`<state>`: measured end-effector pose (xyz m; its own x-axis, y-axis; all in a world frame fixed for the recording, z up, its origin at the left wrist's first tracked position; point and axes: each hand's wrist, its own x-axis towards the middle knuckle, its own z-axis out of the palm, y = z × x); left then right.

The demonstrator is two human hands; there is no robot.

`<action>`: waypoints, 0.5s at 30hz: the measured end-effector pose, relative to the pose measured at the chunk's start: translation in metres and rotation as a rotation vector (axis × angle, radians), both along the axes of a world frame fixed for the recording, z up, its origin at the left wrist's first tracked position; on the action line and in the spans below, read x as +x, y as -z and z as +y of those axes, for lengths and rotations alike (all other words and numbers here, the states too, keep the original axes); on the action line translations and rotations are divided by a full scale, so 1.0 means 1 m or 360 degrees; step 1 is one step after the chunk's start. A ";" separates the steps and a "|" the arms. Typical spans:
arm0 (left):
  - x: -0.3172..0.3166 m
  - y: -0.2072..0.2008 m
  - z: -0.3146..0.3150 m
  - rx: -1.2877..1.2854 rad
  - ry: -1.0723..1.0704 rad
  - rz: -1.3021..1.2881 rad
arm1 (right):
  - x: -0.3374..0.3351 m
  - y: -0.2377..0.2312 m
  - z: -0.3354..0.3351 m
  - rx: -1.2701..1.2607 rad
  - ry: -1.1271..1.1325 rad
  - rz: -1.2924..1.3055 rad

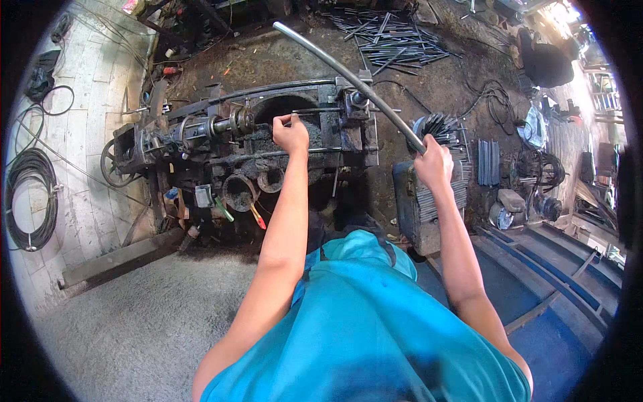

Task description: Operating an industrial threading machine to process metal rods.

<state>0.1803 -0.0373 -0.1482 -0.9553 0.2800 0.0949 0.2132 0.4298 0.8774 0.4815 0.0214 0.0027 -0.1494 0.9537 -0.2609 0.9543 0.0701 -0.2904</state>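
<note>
My right hand point(433, 164) is closed round the lower end of a long grey metal rod point(348, 78). The rod slants up and to the left, passing over the right end of a lathe-like machine point(192, 134). My left hand point(291, 135) is raised over the machine's bed, thumb and forefinger pinched together. A small dark bit shows at those fingertips, too small to name. Just beyond them lies the tip of a thin rod point(320, 110) that sticks out leftward from the machine's right-hand head point(355, 104). The machine's chuck point(242, 120) is left of my left hand.
Many loose metal rods point(395, 40) lie on the floor beyond the machine. A metal box point(407, 208) with stacked rods stands by my right forearm. A green-handled tool point(224, 209) and a red-tipped brush point(258, 216) rest at the machine's front. Coiled black cable point(31, 201) lies far left.
</note>
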 end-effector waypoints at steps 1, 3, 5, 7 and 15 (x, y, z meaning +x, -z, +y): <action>0.000 0.000 0.000 -0.0002 0.0012 -0.0001 | 0.001 0.000 0.000 0.0017 0.0003 -0.0011; -0.001 -0.001 -0.001 -0.0020 0.0042 -0.0100 | 0.001 0.000 -0.001 0.0026 0.0011 0.0000; 0.000 -0.004 -0.003 -0.0035 0.0074 -0.0115 | 0.002 -0.001 -0.001 0.0033 0.0013 0.0008; -0.001 -0.005 -0.010 -0.0051 0.0099 -0.0130 | 0.003 -0.001 -0.002 0.0011 0.0013 0.0033; -0.024 -0.002 -0.078 0.0348 0.0154 -0.0271 | 0.004 0.006 -0.001 0.0019 0.0039 0.0022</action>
